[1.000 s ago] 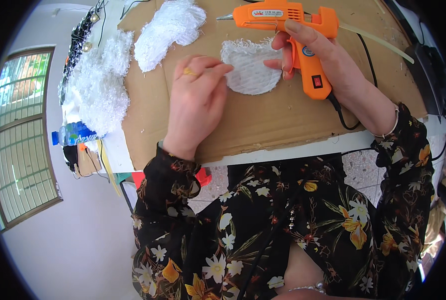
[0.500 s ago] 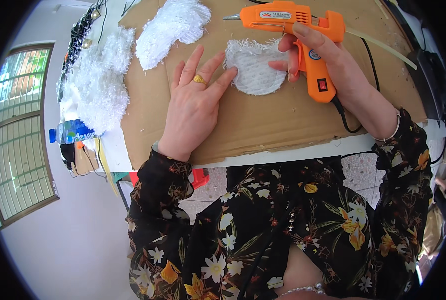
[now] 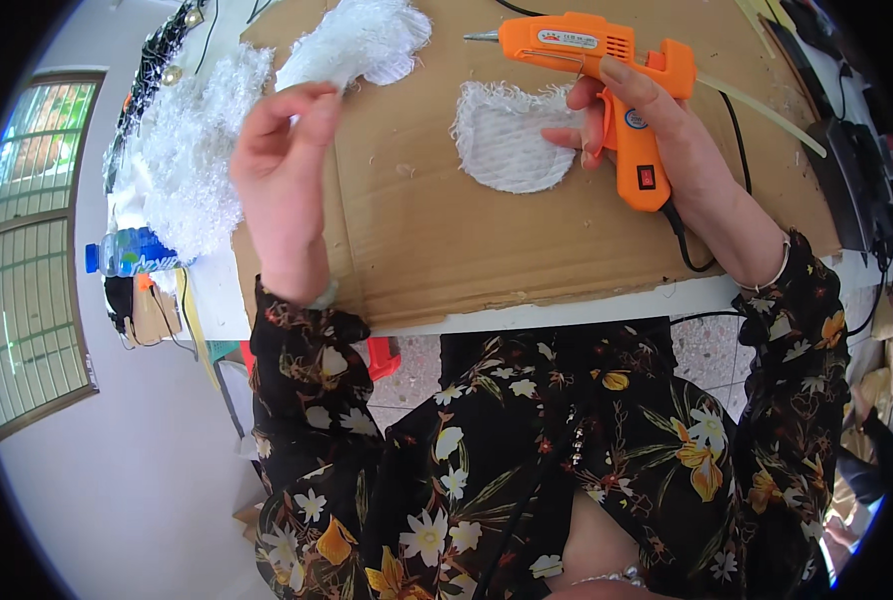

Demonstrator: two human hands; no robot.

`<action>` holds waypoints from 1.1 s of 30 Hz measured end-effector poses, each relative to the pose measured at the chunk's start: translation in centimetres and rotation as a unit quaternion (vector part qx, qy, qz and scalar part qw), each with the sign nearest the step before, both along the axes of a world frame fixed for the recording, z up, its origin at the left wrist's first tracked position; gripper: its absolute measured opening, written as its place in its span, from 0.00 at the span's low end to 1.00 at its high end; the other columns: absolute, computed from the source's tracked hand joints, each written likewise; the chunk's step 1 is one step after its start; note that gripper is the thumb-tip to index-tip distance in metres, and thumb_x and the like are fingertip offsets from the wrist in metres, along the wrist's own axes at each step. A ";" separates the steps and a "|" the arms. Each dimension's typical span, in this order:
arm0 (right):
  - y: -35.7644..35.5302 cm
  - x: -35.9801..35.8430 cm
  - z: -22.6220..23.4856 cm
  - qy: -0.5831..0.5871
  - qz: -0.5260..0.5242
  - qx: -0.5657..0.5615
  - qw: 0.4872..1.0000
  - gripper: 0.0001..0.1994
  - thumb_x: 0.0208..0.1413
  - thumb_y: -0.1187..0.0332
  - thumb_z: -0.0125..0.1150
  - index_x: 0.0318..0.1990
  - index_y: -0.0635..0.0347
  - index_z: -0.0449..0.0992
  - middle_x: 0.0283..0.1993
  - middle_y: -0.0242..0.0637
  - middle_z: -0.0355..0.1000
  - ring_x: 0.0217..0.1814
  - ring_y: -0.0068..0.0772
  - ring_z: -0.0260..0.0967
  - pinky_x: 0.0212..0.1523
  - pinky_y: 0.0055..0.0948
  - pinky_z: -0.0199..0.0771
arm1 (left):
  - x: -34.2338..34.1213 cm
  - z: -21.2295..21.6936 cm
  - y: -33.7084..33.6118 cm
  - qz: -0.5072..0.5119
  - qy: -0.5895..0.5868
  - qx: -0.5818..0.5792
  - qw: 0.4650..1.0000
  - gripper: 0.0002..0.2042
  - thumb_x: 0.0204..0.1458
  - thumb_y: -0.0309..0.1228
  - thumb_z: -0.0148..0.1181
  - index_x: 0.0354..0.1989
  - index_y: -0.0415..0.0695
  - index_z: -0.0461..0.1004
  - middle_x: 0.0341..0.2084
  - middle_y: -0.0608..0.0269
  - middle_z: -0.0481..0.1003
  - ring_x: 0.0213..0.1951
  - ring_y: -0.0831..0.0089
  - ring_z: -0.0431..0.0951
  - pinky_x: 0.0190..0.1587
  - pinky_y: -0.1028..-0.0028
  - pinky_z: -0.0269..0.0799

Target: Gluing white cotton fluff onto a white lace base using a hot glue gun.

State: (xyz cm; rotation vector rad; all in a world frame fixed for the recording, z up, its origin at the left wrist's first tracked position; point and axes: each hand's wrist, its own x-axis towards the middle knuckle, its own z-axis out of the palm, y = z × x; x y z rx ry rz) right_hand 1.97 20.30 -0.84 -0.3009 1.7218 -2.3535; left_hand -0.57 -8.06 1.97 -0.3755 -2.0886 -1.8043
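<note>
At the far left of the cardboard, my left hand (image 3: 289, 190) is raised with thumb and fingers pinched on the near edge of a shaggy white fabric piece (image 3: 362, 40). The fingers partly hide that edge. My right hand (image 3: 672, 140) grips an orange hot glue gun (image 3: 643, 150), its metal nozzle pointing left and a pale glue stick (image 3: 767, 110) jutting from its back. Beneath my right fingertips lies a rounded white fabric piece (image 3: 515, 145) with a frayed top edge, flat on the cardboard.
Brown cardboard (image 3: 447, 250) covers the white table. Fluffy white material (image 3: 202, 160) is heaped at the left edge, beside a plastic bottle (image 3: 142, 252) with a blue label lying on its side. The gun's black cord (image 3: 689, 250) loops nearby. Dark equipment (image 3: 847, 180) stands at the right.
My left hand has left the rounded fabric piece and moved left to the shaggy one, whose near edge has shifted. The glue gun stays in my right hand, almost unmoved.
</note>
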 end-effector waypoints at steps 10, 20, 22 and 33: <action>0.0 -0.5 0.1 -0.007 -0.009 0.015 1.000 0.21 0.63 0.50 0.46 0.38 0.62 0.70 0.19 0.31 0.66 0.22 0.23 0.68 0.60 0.42 0.68 | 5.7 0.5 -2.8 0.155 0.092 -0.058 0.982 0.15 0.45 0.14 0.46 0.40 0.38 0.75 0.33 0.60 0.72 0.41 0.72 0.72 0.53 0.66 0.68; 1.8 -0.9 0.7 0.019 0.060 -0.088 0.994 0.19 0.61 0.54 0.53 0.37 0.66 0.72 0.26 0.34 0.70 0.23 0.25 0.69 0.49 0.39 0.77 | 1.5 -2.7 0.0 -0.048 0.161 -0.465 0.869 0.19 0.46 0.15 0.51 0.47 0.43 0.75 0.50 0.54 0.73 0.57 0.47 0.68 0.58 0.59 0.66; 1.9 0.4 2.3 0.006 0.036 -0.024 0.999 0.19 0.60 0.55 0.54 0.37 0.66 0.73 0.26 0.34 0.70 0.23 0.25 0.69 0.45 0.37 0.78 | 0.7 -3.2 0.0 -0.071 0.163 -0.472 0.864 0.19 0.45 0.15 0.51 0.46 0.43 0.76 0.50 0.54 0.73 0.58 0.47 0.67 0.58 0.59 0.66; 0.2 0.7 1.9 -0.040 0.051 0.204 0.977 0.17 0.56 0.56 0.61 0.40 0.64 0.73 0.30 0.33 0.71 0.25 0.22 0.69 0.27 0.24 0.71 | 0.5 -3.2 1.0 -0.107 0.160 -0.505 0.842 0.18 0.47 0.16 0.51 0.47 0.43 0.75 0.53 0.55 0.72 0.60 0.48 0.65 0.60 0.59 0.63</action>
